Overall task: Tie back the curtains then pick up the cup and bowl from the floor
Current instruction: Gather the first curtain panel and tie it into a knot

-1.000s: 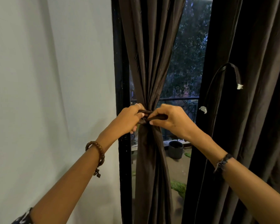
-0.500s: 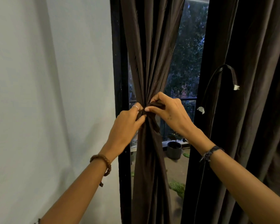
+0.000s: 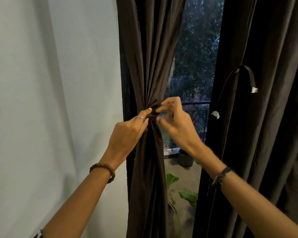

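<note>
Dark brown, faintly glossy fabric makes up the left curtain [image 3: 150,54], which hangs beside the black window frame [image 3: 127,93] and is gathered into a tight waist at mid-height, its long folds fanning out above and falling in a narrow column below. At that waist sits a tie-back [image 3: 153,109] of the same dark cloth (hard to tell apart from the curtain itself), bunched into a small knot-like lump.

Both hands work at the lump. The left hand [image 3: 127,133] comes in from the wall side, its fingers curled and pressed into the gathered cloth, the ringed finger lying along the top of the bunch and the thumb hidden behind the fabric. The right hand [image 3: 176,124] meets it from the window side, its fingertips [image 3: 159,109] pinching the tie-back; the hand is blurred, so the exact grip is unclear.

A beaded bracelet [image 3: 103,170] circles the left wrist and a dark cord band [image 3: 221,175] the right.

To the right hangs the second curtain [image 3: 268,117], loose and ungathered, with a dark strap [image 3: 244,73] looped over it and bits of white tape [image 3: 215,115] at the strap's ends. Through the glass show a balcony railing [image 3: 196,103], a dark plant pot [image 3: 185,158] and green leaves [image 3: 187,194]. A pale wall [image 3: 50,100] fills the left.
</note>
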